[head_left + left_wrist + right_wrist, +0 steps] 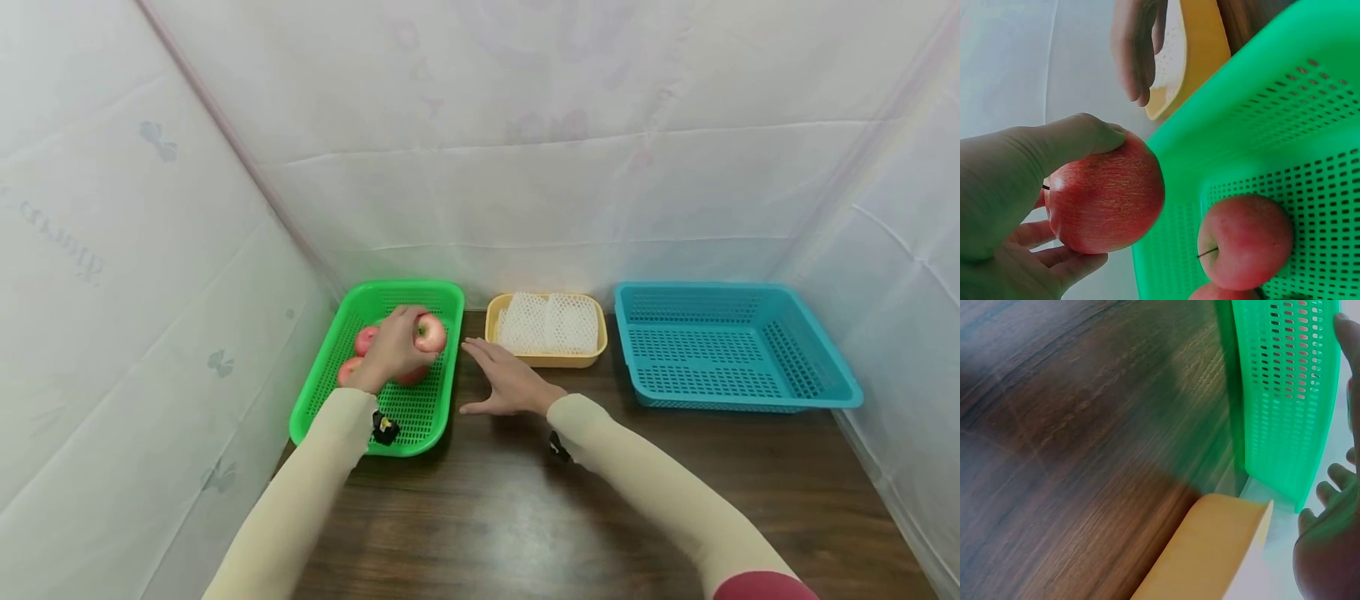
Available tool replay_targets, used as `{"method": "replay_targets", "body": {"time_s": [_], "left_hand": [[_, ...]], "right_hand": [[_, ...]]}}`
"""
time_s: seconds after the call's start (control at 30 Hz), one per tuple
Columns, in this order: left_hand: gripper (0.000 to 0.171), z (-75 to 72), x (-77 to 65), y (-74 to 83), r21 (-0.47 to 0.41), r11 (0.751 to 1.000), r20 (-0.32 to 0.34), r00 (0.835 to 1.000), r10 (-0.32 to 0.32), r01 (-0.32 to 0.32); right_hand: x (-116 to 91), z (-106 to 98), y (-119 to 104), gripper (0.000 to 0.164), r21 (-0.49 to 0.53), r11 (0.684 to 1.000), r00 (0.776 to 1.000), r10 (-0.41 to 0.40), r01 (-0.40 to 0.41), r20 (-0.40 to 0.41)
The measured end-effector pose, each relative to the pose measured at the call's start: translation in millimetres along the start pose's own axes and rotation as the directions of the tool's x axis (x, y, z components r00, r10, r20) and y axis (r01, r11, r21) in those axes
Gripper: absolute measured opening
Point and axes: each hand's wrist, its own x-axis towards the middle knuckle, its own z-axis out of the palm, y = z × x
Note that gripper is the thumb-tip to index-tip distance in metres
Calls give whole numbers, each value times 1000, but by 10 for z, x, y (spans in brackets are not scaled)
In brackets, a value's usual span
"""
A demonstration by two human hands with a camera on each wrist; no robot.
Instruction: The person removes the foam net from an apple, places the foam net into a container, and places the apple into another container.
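Note:
My left hand (396,346) grips a red apple (1107,194) between thumb and fingers, raised over the green basket (300,408). Below it in the basket lie several more apples, one with its stem showing (1247,240) in the left wrist view. To the right, my right hand (510,382) hovers just outside the basket's right rim, fingers spread towards the held apple and holding nothing. In the right wrist view that hand (1332,537) appears at the right edge, beside the basket wall.
A small yellow basket (558,361) with white foam net sleeves (547,323) stands at the back middle. The blue basket (705,367) sits on the right side of the dark wooden table (510,508). White sheeting (540,192) encloses the back and sides.

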Motion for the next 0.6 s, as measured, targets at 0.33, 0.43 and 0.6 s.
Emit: {"method": "replay_targets", "body": {"time_s": [0.33, 0.43, 0.6], "left_hand": [[79, -29, -97, -70, 9, 998, 9, 998, -54, 54], [78, -37, -125, -88, 3, 998, 8, 998, -65, 65], [77, -62, -177, -133, 9, 997, -3, 997, -80, 80]], "right_hand": [[86, 47, -54, 109, -1, 1000, 1000, -6, 6, 29], [101, 53, -75, 108, -2, 1000, 999, -4, 4, 37], [137, 55, -112, 104, 10, 1000, 999, -23, 23, 48]]}}
